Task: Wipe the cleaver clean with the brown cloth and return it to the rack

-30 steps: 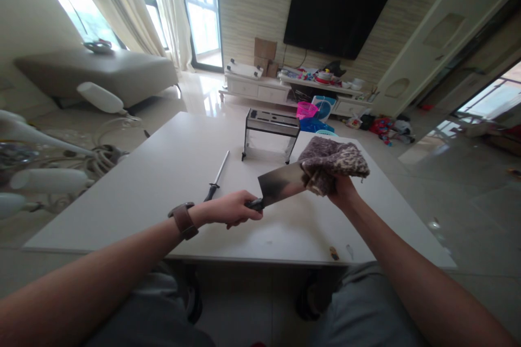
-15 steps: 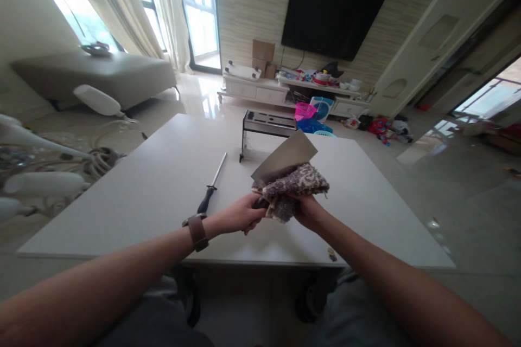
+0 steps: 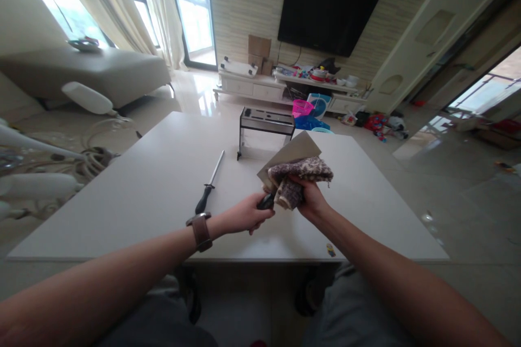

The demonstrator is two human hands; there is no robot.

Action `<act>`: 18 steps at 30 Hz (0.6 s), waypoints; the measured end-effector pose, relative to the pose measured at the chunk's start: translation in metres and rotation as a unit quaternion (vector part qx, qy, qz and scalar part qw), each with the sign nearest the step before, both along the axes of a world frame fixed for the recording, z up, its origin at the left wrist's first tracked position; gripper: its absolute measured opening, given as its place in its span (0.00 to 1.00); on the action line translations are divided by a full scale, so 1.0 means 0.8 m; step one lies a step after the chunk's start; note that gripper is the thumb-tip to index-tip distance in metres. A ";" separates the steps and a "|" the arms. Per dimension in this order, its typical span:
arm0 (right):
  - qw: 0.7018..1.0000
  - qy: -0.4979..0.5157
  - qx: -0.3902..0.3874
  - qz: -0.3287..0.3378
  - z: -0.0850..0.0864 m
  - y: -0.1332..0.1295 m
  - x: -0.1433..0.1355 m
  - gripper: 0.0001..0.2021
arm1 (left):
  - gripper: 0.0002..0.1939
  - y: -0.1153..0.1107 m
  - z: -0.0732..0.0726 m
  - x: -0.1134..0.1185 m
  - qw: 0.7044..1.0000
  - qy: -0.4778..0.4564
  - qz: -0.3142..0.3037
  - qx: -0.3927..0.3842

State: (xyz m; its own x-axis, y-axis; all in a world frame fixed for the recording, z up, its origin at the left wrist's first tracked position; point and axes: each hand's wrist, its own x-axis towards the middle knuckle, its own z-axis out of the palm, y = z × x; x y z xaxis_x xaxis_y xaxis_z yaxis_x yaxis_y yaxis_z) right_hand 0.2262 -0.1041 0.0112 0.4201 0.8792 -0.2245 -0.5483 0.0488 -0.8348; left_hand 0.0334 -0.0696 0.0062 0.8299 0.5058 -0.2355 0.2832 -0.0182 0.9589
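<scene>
My left hand (image 3: pixel 247 212) is closed round the black handle of a cleaver (image 3: pixel 293 153), whose broad metal blade slants up to the right above the table. A brown-and-cream fluffy cloth (image 3: pixel 303 169) is bunched in my right hand (image 3: pixel 313 199), with its fingers closed on it. The cloth covers the lower edge of the blade. On the table to the left lies a sharpening steel (image 3: pixel 209 185) with a black handle, close to my watch. Past the blade stands a knife block (image 3: pixel 266 117) with a slotted top and dark frame.
The white table (image 3: pixel 154 173) spreads under my arms. A small sticker (image 3: pixel 330 250) is near its front edge. At the left are white lamp parts with coiled tubes (image 3: pixel 97 154). Beyond the table sit a pink basket (image 3: pixel 302 108) and a low white cabinet (image 3: pixel 248 87).
The cleaver and both hands have shifted slightly right in view. The cloth has slid a little up on the blade, and more of the black handle shows.
</scene>
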 end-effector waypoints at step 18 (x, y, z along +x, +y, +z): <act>1.000 -0.018 0.016 -0.014 0.025 -0.005 0.055 0.08 | 0.11 -0.005 0.012 -0.014 0.995 0.067 -0.050 0.046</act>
